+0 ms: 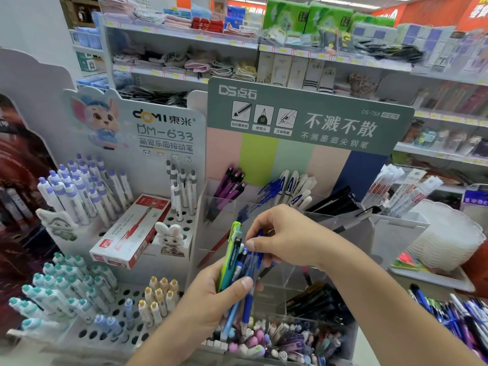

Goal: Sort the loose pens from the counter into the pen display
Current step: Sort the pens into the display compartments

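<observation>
1. I saw my left hand (211, 294) wrapped round a bundle of pens (237, 262), thumb pressed across the barrels; the bundle stood nearly upright, long axis running from low near the front of the pen display (311, 143) up and slightly right, clicker ends topmost.
2. My right hand (280, 233) reached in from the right and pinched the top of one blue pen (260, 256) in that bundle between thumb and fingertips, the other fingers curled.
3. The bundle looked like smooth plastic: a lime-green pen (232, 239) on the left, a teal one beside it, then dark and translucent blue barrels with rubbery blue grips lower down.
4. The display was clear acrylic, split into compartments under a grey-green card header; purple pens (229, 188), blue-and-white pens (293, 188) and black pens (335, 200) leaned in the back row.
5. More loose pens (454, 318) lay in a heap at the right edge of the tabletop, cut off by the frame.
6. The lower tips of the held pens were hidden behind my left hand and blurred against the erasers (264, 339) in the front bin; I could not count the bundle exactly.
</observation>
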